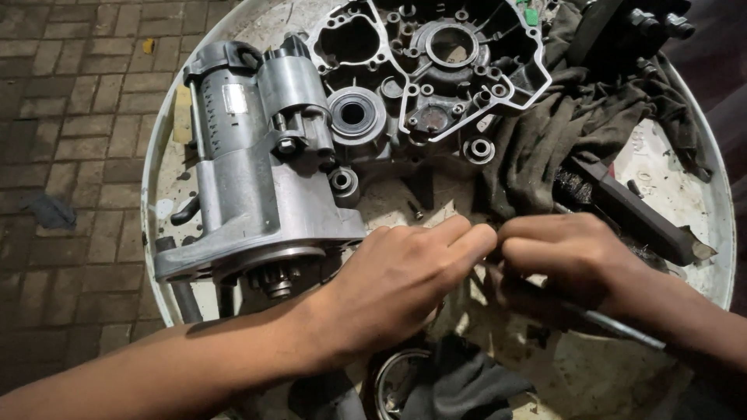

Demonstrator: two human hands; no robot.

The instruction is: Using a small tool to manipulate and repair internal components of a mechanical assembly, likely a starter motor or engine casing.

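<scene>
Both hands are meeting fingertip to fingertip over the round white tray. Left hand is pinching closed on something too small to make out; right hand is curled shut around a thin metal rod, which is trailing back under the wrist. Whatever sits between the fingertips is hidden. Judged from its look, the rod is stiff, light and likely oily, so it is best held near the working end with a firm pinch. Just left of the hands a grey starter motor is lying on its side, heavy by appearance. Beyond it an engine case is resting beside a dark rag.
</scene>
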